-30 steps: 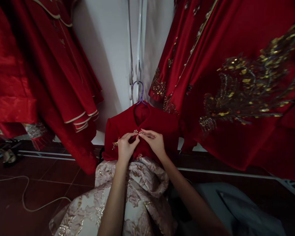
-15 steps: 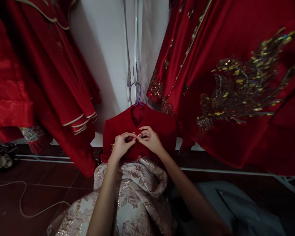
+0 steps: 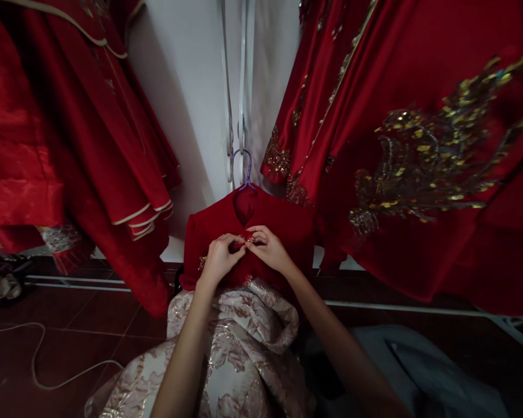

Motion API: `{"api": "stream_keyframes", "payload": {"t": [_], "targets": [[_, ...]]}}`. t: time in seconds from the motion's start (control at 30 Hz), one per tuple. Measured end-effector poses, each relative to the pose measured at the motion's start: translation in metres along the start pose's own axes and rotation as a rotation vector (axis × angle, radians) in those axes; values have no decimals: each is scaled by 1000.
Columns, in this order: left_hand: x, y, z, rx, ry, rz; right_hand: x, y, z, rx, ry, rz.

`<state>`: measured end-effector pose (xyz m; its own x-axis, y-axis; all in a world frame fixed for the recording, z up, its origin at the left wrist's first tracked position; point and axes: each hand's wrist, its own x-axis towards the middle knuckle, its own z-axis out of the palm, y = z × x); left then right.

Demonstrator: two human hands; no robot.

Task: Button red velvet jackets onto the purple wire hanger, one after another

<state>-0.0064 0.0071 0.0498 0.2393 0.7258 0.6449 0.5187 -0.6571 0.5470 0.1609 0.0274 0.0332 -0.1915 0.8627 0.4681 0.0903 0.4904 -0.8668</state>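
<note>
A red jacket [image 3: 279,215] hangs by a purple hanger [image 3: 248,174]. At its front, below the neck opening, my left hand [image 3: 220,258] and my right hand [image 3: 269,248] meet with fingertips almost touching. Both pinch a small beaded front fastening [image 3: 248,238], largely hidden by the fingers; whether it is done up cannot be made out. A gold ornament [image 3: 203,262] sits on the jacket left of my left hand. Below hangs a pale skirt [image 3: 239,348] with a shiny pinkish-gold pattern, under my forearms.
Red garments [image 3: 126,151] hang on the left, and a red one with a sequined gold bird [image 3: 422,162] on the right. A white rail [image 3: 401,307] runs low behind. A pale cable [image 3: 37,371] lies on the dark tiled floor. A grey-blue object [image 3: 427,371] is at lower right.
My fingers have shifted slightly at the fastening, the left thumb and forefinger coming closer to the right fingertips. Both hands stay at the jacket front. The view has tilted a little.
</note>
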Motion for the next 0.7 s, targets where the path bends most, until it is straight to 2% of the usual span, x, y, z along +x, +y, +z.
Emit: {"api": "stream_keyframes", "payload": {"t": [0.2,0.3,0.4,0.47,0.53,0.6,0.7], "targets": [[8,5,-3,10,-48,45,11,3,-2,-2,-5,-17],[-1,8,8,-69,-10,-29,10,8,9,-1,136,16],[-22,9,26,-296,98,-152,-6,13,25,65,221,78],[-37,7,32,-418,121,-211,-23,15,31,80,177,110],[-47,4,32,-495,42,-242,-41,16,29,62,113,146],[-51,1,26,-575,-48,-290,-56,15,20,8,29,195],[-52,-2,16,-714,-73,-443,-69,11,0,-99,-87,260]]}}
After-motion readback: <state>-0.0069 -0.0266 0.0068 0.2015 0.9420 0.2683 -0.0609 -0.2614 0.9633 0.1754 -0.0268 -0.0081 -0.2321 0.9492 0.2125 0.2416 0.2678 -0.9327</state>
